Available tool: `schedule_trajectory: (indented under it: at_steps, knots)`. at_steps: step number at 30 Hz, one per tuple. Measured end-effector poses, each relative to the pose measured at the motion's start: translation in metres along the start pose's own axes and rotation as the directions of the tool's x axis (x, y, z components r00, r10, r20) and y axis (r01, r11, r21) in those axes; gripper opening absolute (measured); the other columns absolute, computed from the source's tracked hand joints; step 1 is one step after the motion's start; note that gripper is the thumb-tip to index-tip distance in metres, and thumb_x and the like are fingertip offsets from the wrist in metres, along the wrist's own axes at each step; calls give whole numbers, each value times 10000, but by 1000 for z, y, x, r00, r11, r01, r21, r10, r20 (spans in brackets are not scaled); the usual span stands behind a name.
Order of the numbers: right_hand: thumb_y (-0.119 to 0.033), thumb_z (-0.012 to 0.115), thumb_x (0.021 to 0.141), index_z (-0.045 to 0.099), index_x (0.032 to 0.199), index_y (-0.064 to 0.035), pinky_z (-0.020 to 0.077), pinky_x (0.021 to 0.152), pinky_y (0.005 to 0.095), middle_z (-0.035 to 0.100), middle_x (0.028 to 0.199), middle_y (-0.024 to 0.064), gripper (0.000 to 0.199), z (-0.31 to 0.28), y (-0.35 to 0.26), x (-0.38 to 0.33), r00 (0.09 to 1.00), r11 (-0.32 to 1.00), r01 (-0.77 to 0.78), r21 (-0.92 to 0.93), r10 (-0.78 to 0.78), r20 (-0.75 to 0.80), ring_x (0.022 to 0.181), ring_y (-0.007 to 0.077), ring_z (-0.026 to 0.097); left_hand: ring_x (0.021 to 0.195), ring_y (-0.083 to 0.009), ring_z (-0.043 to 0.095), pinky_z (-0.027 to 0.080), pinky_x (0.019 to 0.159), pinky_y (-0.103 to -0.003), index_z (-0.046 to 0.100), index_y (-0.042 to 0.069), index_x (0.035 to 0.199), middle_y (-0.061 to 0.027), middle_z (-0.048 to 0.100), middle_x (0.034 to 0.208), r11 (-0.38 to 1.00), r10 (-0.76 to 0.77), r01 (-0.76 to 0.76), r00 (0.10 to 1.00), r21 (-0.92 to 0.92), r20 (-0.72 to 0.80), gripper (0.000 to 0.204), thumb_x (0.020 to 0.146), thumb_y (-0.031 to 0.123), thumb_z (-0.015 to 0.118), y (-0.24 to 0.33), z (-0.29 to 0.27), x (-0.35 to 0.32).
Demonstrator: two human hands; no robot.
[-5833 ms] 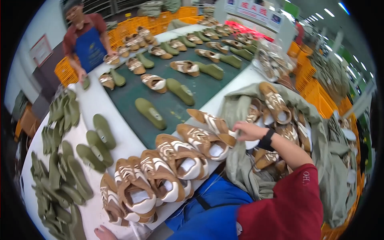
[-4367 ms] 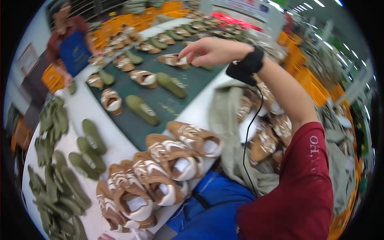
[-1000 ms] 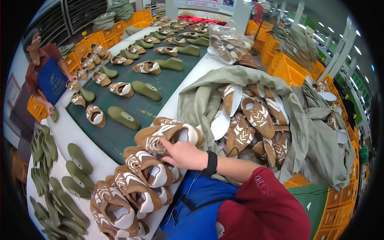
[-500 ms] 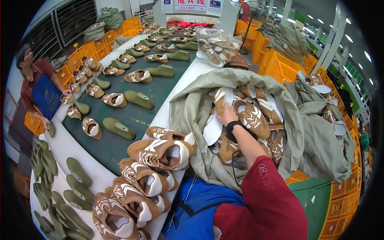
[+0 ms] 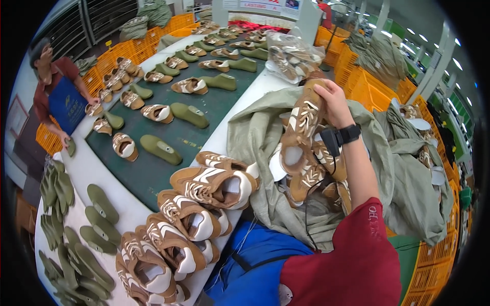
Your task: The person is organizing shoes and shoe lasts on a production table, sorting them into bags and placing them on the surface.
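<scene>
We see one brown-and-white shoe (image 5: 304, 118) raised over the mouth of a grey-green sack (image 5: 255, 204), toe upward and a little to the right, heel end down. Its toe is plain tan-brown, white laces zigzag along the front, and the opening at the lower end faces us, showing a pale patch inside. We cannot tell whether the heel touches the loose shoes (image 5: 308, 179) below, which lie jumbled in the sack with several white soles showing.

The right hand (image 5: 335, 105) has its fingers (image 5: 322, 91) clamped on the toe — thumb on the near side, the others curled round the right side and partly hidden — so the gap between them is only as wide as the toe. A black wristband (image 5: 349, 133) circles the wrist, with a small black box (image 5: 330, 142) and a thin cable beside it. The left hand is outside our view, and we cannot tell how its fingers stand.

Left of the sack, we see a leaning row of matching shoes (image 5: 185, 216) packed along the near edge of the white desk (image 5: 240, 109). Green foot-shaped forms (image 5: 100, 211) lie at the left, and more stand beside single shoes on the dark green surface (image 5: 196, 141) — a co-worker (image 5: 66, 104) in a blue apron is at its far-left side.
</scene>
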State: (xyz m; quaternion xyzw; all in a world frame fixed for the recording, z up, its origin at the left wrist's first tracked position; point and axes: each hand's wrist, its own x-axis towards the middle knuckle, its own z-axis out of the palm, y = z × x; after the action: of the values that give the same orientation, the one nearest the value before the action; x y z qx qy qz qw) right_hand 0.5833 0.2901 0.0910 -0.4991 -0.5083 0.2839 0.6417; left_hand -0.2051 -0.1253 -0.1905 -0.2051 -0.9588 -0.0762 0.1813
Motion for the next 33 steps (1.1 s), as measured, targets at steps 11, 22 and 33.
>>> schedule_trajectory:
  at_steps: [11, 22, 33]
  knots:
    - [-497, 606, 762, 252, 1385, -106, 325, 997, 343, 288, 1375, 240, 816, 169, 117, -17, 409, 448, 546, -708, 595, 692, 1191, 343, 409, 1024, -334, 518, 419, 887, -400, 491, -25, 1147, -195, 536, 1118, 995, -68, 75, 994, -71, 90, 502, 890, 402, 436, 1, -5, -1]
    - [-399, 759, 588, 312, 1343, -92, 431, 865, 348, 546, 1143, 213, 929, 43, 118, -42, 460, 531, 367, -764, 610, 645, 1040, 324, 539, 999, -315, 530, 422, 866, -404, 511, 11, 1132, -174, 546, 1092, 1000, 9, -9, 1000, -20, -8, 469, 881, 401, 442, -14, 11, 3]
    - [-288, 654, 753, 393, 1285, -134, 454, 802, 360, 559, 1019, 195, 612, 72, 120, -101, 820, 829, 145, -541, 206, 535, 931, 343, 560, 939, -310, 553, 444, 825, -409, 543, 1, 1074, -172, 570, 1029, 979, 188, -176, 974, 104, -123, 437, 871, 383, 477, -37, 33, 10]
